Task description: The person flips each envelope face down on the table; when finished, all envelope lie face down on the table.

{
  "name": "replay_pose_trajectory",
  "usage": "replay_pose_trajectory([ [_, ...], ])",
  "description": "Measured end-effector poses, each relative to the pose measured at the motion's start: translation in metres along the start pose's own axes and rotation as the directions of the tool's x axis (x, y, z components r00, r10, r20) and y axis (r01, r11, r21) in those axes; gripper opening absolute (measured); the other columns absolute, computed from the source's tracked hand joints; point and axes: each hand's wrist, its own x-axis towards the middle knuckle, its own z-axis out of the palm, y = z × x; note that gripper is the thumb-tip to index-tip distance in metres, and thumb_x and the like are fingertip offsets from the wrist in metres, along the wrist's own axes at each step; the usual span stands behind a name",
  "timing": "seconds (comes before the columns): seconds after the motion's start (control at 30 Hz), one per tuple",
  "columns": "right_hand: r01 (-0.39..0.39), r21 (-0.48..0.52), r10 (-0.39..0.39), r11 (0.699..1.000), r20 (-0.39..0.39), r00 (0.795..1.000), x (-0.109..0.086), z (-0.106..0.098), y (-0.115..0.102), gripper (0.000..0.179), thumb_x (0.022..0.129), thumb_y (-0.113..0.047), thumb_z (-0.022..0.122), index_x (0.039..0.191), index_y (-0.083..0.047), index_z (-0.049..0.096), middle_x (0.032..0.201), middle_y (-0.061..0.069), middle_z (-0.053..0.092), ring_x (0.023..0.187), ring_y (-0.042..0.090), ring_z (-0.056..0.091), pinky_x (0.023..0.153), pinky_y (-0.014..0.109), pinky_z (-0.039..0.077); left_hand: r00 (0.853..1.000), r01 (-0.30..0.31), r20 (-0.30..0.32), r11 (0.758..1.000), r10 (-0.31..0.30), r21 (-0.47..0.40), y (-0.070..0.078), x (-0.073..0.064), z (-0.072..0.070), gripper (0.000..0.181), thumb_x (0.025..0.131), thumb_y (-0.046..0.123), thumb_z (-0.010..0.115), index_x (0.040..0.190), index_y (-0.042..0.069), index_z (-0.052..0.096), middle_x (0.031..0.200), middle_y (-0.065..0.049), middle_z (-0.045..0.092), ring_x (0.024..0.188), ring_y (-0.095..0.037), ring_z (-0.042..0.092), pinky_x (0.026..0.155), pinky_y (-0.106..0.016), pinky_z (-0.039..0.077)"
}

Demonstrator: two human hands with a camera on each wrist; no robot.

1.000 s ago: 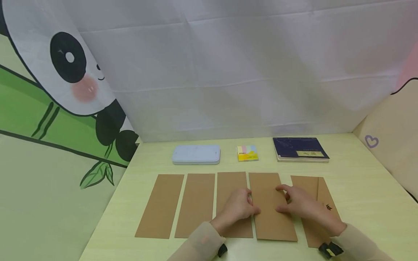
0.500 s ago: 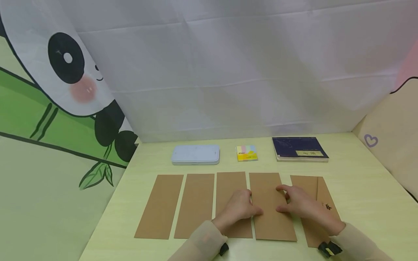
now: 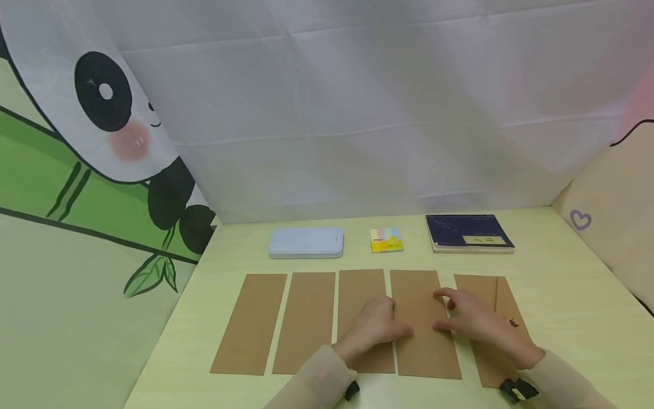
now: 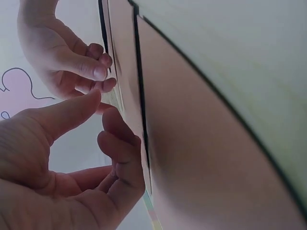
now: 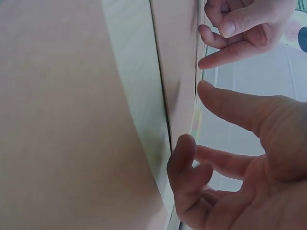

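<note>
Flat brown kraft-paper rectangles, resembling envelopes, lie in a row on the table. Both hands are at the fourth kraft-paper rectangle [image 3: 428, 358] from the left. My left hand [image 3: 374, 322] touches its left edge, the thumb reaching over its top face and the fingers bent. On the opposite side, my right hand [image 3: 472, 320] has its thumb and forefinger at the right edge, spread apart. In the left wrist view, a gap shows between the left hand's [image 4: 72, 163] thumb and fingers. The right wrist view shows the right hand's [image 5: 249, 167] fingers loosely bent.
Three more rectangles lie left, including the third rectangle [image 3: 361, 287], partly under my left hand. The rightmost rectangle [image 3: 477, 287], with a fold line and dark print, lies beneath my right forearm. Behind are a pale case [image 3: 306, 242], sticky notes [image 3: 386, 240] and a dark blue book [image 3: 470, 233].
The fourth rectangle's near end has shifted slightly left, so it lies a little straighter. My left hand has edged right over it; my right hand has barely moved.
</note>
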Motion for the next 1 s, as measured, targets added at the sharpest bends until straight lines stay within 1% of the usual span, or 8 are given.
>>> replay_pose_trajectory([
  [0.17, 0.037, -0.012, -0.038, 0.999, -0.051, 0.998, -0.006, -0.008, 0.009, 0.07, 0.071, -0.028, 0.084, 0.124, 0.006, 0.055, 0.093, 0.012, 0.059, 0.082, 0.026, 0.054, 0.068, 0.041, 0.045, 0.993, -0.12, 0.019, 0.993, 0.12, -0.011, 0.011, 0.003, 0.009, 0.029, 0.071, 0.023, 0.081, 0.071, 0.008, 0.056, 0.055, 0.005, 0.044, 0.047, -0.009, 0.041, 0.043, -0.023, 0.032],
  [0.3, 0.041, -0.049, -0.046, 0.998, -0.094, 0.995, -0.014, -0.015, 0.023, 0.071, 0.074, -0.028, 0.082, 0.125, 0.011, 0.052, 0.103, 0.024, 0.06, 0.092, 0.037, 0.057, 0.074, 0.049, 0.047, 0.974, -0.221, 0.04, 0.975, 0.222, -0.027, 0.025, 0.006, 0.021, 0.036, 0.072, 0.022, 0.083, 0.097, 0.001, 0.066, 0.054, 0.009, 0.044, 0.049, -0.003, 0.041, 0.05, -0.016, 0.035],
  [0.4, 0.021, -0.108, -0.036, 0.994, -0.142, 0.989, -0.019, -0.021, 0.035, 0.071, 0.073, -0.029, 0.082, 0.124, 0.011, 0.052, 0.115, 0.033, 0.054, 0.105, 0.047, 0.051, 0.08, 0.056, 0.044, 0.962, -0.27, 0.055, 0.961, 0.267, 0.059, 0.039, 0.011, 0.03, 0.048, 0.072, 0.029, 0.083, 0.11, 0.003, 0.067, 0.062, 0.012, 0.049, 0.058, 0.0, 0.044, 0.057, -0.013, 0.037],
  [0.57, 0.029, -0.143, -0.058, 0.989, -0.204, 0.977, -0.024, -0.027, 0.048, 0.072, 0.069, -0.029, 0.085, 0.12, 0.012, 0.055, 0.117, 0.034, 0.051, 0.107, 0.05, 0.045, 0.082, 0.06, 0.04, 0.955, -0.293, 0.118, 0.932, 0.273, 0.212, 0.059, 0.016, 0.043, 0.051, 0.072, 0.044, 0.08, 0.113, 0.015, 0.07, 0.075, 0.017, 0.058, 0.074, 0.003, 0.052, 0.064, -0.01, 0.038],
  [0.67, 0.045, -0.116, -0.069, 0.992, -0.215, 0.974, -0.024, -0.031, 0.05, 0.069, 0.07, -0.027, 0.085, 0.12, 0.01, 0.056, 0.115, 0.032, 0.053, 0.103, 0.048, 0.049, 0.079, 0.057, 0.043, 0.948, -0.309, 0.151, 0.921, 0.279, 0.238, 0.066, 0.017, 0.047, 0.05, 0.074, 0.044, 0.079, 0.115, 0.017, 0.069, 0.091, 0.014, 0.064, 0.086, 0.001, 0.056, 0.072, -0.011, 0.04],
  [0.73, 0.05, -0.103, -0.072, 0.993, -0.225, 0.972, -0.025, -0.035, 0.05, 0.067, 0.071, -0.026, 0.084, 0.12, 0.01, 0.056, 0.115, 0.031, 0.054, 0.102, 0.048, 0.05, 0.078, 0.057, 0.044, 0.943, -0.326, 0.162, 0.91, 0.292, 0.257, 0.071, 0.018, 0.05, 0.045, 0.074, 0.044, 0.079, 0.111, 0.018, 0.07, 0.096, 0.013, 0.065, 0.085, 0.0, 0.056, 0.07, -0.012, 0.04],
  [0.83, 0.027, -0.13, -0.056, 0.991, -0.229, 0.972, -0.027, -0.041, 0.053, 0.066, 0.073, -0.028, 0.082, 0.122, 0.009, 0.056, 0.111, 0.03, 0.056, 0.098, 0.048, 0.052, 0.074, 0.056, 0.044, 0.936, -0.343, 0.179, 0.898, 0.303, 0.275, 0.078, 0.018, 0.053, 0.042, 0.074, 0.044, 0.079, 0.107, 0.019, 0.071, 0.09, 0.014, 0.064, 0.078, 0.0, 0.055, 0.066, -0.012, 0.039],
  [1.0, -0.081, -0.223, 0.029, 0.971, -0.224, 0.974, -0.033, -0.048, 0.066, 0.074, 0.074, -0.038, 0.079, 0.123, 0.011, 0.053, 0.106, 0.035, 0.054, 0.097, 0.057, 0.046, 0.072, 0.061, 0.041, 0.931, -0.349, 0.209, 0.895, 0.299, 0.276, 0.085, 0.02, 0.06, 0.04, 0.074, 0.046, 0.079, 0.102, 0.019, 0.069, 0.085, 0.015, 0.061, 0.073, 0.001, 0.052, 0.061, -0.012, 0.038],
])
